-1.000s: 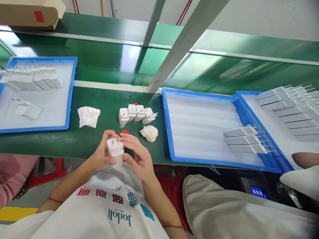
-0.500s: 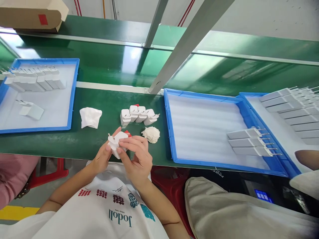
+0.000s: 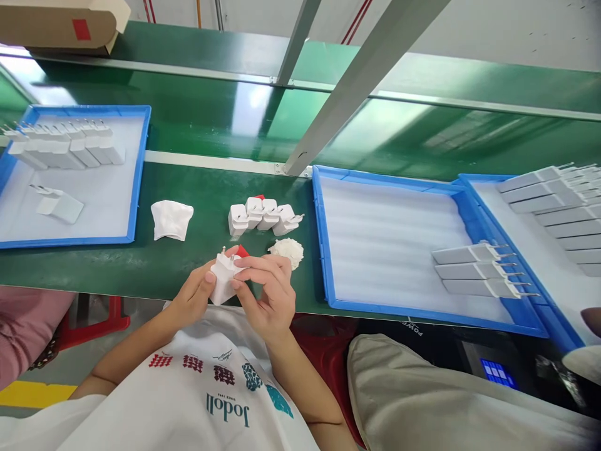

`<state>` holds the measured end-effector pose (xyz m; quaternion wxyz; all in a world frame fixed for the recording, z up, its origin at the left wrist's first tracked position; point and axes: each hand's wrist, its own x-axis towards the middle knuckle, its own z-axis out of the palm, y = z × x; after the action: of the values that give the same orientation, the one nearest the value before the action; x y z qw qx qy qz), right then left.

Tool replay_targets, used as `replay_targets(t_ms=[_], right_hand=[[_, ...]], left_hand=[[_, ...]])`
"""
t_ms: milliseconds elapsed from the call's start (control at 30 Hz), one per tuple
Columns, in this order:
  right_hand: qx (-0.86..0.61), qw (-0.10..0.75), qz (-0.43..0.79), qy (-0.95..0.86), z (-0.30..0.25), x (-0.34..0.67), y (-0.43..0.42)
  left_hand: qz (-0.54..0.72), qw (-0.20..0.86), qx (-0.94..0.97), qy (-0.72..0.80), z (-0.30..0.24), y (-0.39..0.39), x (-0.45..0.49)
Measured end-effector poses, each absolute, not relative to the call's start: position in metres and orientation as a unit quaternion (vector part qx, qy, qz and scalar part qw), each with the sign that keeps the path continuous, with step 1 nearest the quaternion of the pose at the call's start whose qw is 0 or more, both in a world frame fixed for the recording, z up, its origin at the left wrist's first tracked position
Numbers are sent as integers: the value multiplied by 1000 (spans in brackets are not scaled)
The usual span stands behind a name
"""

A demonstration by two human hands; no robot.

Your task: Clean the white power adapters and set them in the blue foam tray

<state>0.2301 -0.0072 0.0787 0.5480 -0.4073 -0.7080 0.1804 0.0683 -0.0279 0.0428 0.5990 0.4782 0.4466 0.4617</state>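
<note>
Between my two hands is a white plug-in charger [image 3: 222,283], its metal pins pointing up and away from me. My left hand [image 3: 195,293] grips its left side, thumb on the near face. The fingertips and thumb of my right hand [image 3: 267,291] press on its right side. A red piece [image 3: 242,251] shows just behind the charger; whether it touches my fingers I cannot tell. Beyond my hands several white chargers [image 3: 254,213] stand in a row on the green table. A crumpled off-white wad [image 3: 287,252] lies near my right fingers, and a folded white cloth [image 3: 171,220] lies to the left.
On the left, a blue tray [image 3: 133,188] holds several chargers. To the right, another blue tray [image 3: 323,250] has three chargers at its far side, beside a further tray with several more. A slanted metal post [image 3: 347,94] rises behind the table. People sit on both sides.
The charger has turned in my hands, so its pins now point more upward, and it has shifted slightly right. Both hands stay on it. The whole view has shifted a little.
</note>
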Motion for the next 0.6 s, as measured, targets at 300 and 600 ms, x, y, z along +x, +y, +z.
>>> replay_targets(t_ms=[300, 600], right_hand=[[-422, 598, 319, -602, 67, 261, -2], [-648, 357, 197, -643, 46, 335, 27]], left_hand=[[417, 731, 328, 429, 52, -22, 69], [433, 328, 542, 641, 37, -10, -10]])
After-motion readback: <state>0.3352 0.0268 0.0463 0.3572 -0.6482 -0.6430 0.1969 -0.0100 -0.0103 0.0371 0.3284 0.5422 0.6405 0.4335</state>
